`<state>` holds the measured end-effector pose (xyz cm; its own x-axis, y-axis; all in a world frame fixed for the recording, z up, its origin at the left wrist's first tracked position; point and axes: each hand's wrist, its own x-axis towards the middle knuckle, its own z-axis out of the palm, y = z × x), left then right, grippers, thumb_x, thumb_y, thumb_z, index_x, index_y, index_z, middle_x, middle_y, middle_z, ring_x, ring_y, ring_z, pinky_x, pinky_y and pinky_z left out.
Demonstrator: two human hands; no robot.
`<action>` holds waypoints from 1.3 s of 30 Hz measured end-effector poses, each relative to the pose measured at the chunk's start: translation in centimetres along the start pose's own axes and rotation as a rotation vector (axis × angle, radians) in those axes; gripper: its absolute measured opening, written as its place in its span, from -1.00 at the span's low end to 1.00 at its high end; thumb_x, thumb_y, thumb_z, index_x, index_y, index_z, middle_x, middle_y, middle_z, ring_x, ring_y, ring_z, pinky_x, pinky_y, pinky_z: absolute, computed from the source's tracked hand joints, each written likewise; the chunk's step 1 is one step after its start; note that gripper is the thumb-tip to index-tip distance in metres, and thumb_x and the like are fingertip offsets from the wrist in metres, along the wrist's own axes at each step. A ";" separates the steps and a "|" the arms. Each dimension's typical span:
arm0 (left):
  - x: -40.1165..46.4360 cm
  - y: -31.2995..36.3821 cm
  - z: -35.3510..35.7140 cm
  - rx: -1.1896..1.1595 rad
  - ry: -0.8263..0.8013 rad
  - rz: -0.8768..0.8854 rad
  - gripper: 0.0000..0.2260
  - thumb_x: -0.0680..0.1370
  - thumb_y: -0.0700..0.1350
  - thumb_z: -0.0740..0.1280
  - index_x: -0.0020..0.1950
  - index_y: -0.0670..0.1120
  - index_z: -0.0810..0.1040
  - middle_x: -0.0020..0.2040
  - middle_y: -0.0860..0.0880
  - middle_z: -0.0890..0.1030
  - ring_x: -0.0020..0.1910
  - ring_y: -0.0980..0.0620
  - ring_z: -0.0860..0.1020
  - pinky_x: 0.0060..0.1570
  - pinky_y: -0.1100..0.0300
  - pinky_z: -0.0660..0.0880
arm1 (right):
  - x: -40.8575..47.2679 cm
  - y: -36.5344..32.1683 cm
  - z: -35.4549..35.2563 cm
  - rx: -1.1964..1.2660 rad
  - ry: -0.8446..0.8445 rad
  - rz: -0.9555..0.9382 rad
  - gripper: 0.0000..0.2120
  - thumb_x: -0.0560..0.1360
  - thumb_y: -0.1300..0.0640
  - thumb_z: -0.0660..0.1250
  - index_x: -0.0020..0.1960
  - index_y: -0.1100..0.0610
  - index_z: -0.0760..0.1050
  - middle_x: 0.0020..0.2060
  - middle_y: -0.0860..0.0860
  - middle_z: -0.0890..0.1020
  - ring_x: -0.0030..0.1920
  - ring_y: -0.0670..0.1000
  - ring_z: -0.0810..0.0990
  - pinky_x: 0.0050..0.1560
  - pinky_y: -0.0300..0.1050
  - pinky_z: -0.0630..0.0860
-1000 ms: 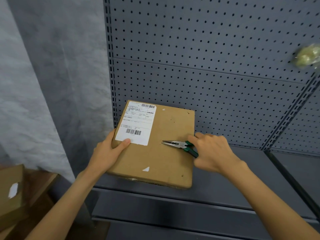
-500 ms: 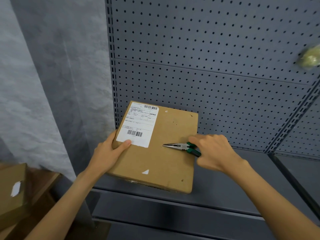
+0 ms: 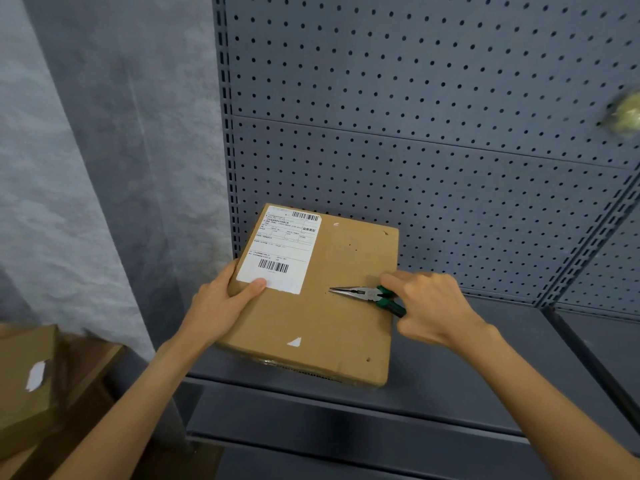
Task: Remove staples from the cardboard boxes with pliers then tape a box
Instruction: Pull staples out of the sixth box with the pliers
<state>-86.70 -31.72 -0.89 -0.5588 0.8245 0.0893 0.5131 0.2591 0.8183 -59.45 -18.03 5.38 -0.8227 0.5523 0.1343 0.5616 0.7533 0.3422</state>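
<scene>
Cardboard box (image 3: 322, 299): laid flat on the dark grey shelf (image 3: 485, 375), its far edge close to the pegboard back panel (image 3: 415, 133); the near edge reaches almost to the shelf's front lip.
Shipping label (image 3: 282, 251): white, printed with two barcodes, stuck on the far left part of the box top.
Box surface: a few small dark holes are seen near the right corners and in the middle, along with two small white paper scraps (image 3: 294, 342).
Left hand (image 3: 218, 306): the box's left edge is gripped, the thumb laid on top at the label's near corner and the fingers wrapped under the side.
Right hand (image 3: 429, 310): the green handles of the pliers are grasped, fingers curled round them, over the box's right edge.
Pliers (image 3: 367, 296): needle-nosed, held low over the box top, pointing left; the slim metal tips are brought together at a spot near the middle of the lid. Whether a staple is caught cannot be told.
Second box (image 3: 24, 379): brown cardboard with a white patch, seen at the lower left, well apart from the shelf.
Blurred yellowish object (image 3: 623, 114): at the right edge against the pegboard; its kind cannot be made out.
</scene>
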 end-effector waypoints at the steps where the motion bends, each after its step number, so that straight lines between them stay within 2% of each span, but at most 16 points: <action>1: 0.0 0.0 0.0 0.001 -0.001 0.002 -0.43 0.48 0.26 0.20 0.45 0.13 0.21 0.17 0.05 0.53 -0.02 0.04 0.53 0.00 0.08 0.47 | 0.0 0.1 -0.2 -0.004 -0.015 -0.005 -0.59 0.23 0.04 0.09 0.07 0.01 0.39 -0.10 -0.08 0.56 -0.34 0.03 0.40 -0.47 -0.20 0.07; 4: -0.1 -0.1 -0.1 -0.012 -0.005 0.008 -0.40 0.45 0.30 0.19 0.45 0.15 0.21 0.16 0.07 0.54 0.01 0.02 0.55 0.05 0.03 0.50 | 0.6 0.8 -1.1 -0.030 -0.058 -0.038 -0.68 0.28 0.08 0.19 0.04 -0.01 0.38 -0.12 -0.08 0.53 -0.31 0.02 0.44 -0.47 -0.20 0.11; 8: -0.3 -0.1 -0.2 -0.018 0.000 0.021 -0.40 0.44 0.29 0.20 0.44 0.15 0.21 0.11 0.11 0.53 0.00 0.02 0.55 0.05 0.05 0.49 | 1.8 1.6 -2.5 -0.095 -0.108 -0.107 -0.68 0.28 0.13 0.19 0.03 -0.03 0.35 -0.12 -0.08 0.51 -0.25 0.03 0.49 -0.45 -0.19 0.14; 10: -0.3 -0.1 -0.2 -0.014 0.002 0.024 -0.41 0.44 0.29 0.20 0.44 0.16 0.22 0.10 0.11 0.53 0.00 0.02 0.55 0.05 0.05 0.50 | 2.3 1.7 -3.0 -0.127 -0.115 -0.135 -0.68 0.29 0.13 0.18 0.04 -0.03 0.35 -0.11 -0.08 0.49 -0.25 0.02 0.45 -0.45 -0.18 0.11; 14: -0.3 -0.2 -0.5 -0.014 0.016 0.028 -0.43 0.46 0.27 0.20 0.44 0.15 0.23 0.07 0.15 0.51 -0.01 0.05 0.54 0.03 0.09 0.48 | 3.0 1.6 -4.0 -0.143 -0.097 -0.168 -0.77 0.30 0.17 0.19 -0.08 -0.02 0.24 -0.25 -0.09 0.35 -0.29 0.01 0.34 -0.45 -0.17 0.10; 18: -0.3 -0.7 -0.4 0.011 0.005 0.015 -0.41 0.46 0.31 0.19 0.45 0.16 0.20 0.10 0.13 0.51 -0.01 0.03 0.53 0.06 0.04 0.48 | 3.3 1.8 -3.2 -0.155 -0.072 -0.198 -0.75 0.28 0.17 0.18 -0.05 0.01 0.31 -0.18 -0.08 0.45 -0.21 0.03 0.44 -0.45 -0.16 0.09; 27: 0.1 -0.2 -0.1 0.018 0.000 -0.010 -0.37 0.41 0.32 0.17 0.45 0.16 0.20 0.07 0.14 0.49 -0.02 0.05 0.52 0.04 0.07 0.46 | 3.4 2.7 -1.4 -0.043 -0.001 -0.222 -0.74 0.28 0.20 0.21 -0.04 0.03 0.38 -0.23 -0.13 0.36 -0.21 0.00 0.40 -0.45 -0.18 0.08; 34: 0.7 -0.1 0.0 0.034 -0.013 -0.045 -0.36 0.39 0.35 0.18 0.44 0.18 0.23 0.14 0.05 0.54 0.00 0.00 0.54 0.08 0.03 0.49 | 3.8 3.4 0.1 -0.004 0.024 -0.228 -0.69 0.18 0.13 0.05 -0.09 0.02 0.33 -0.24 -0.14 0.36 -0.24 -0.01 0.37 -0.45 -0.18 0.09; 39: 0.9 0.0 0.0 0.054 -0.007 -0.053 -0.42 0.46 0.29 0.20 0.44 0.17 0.23 0.21 0.01 0.53 0.01 0.00 0.52 0.11 0.02 0.47 | 4.1 3.8 0.8 0.064 0.042 -0.228 -0.70 0.17 0.15 0.07 -0.10 0.03 0.34 -0.27 -0.15 0.35 -0.25 -0.01 0.37 -0.44 -0.18 0.08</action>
<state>-87.17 -30.99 -0.77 -0.5814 0.8125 0.0429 0.5176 0.3286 0.7900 -60.64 -12.64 6.51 -0.9312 0.3508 0.0995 0.3640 0.8787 0.3087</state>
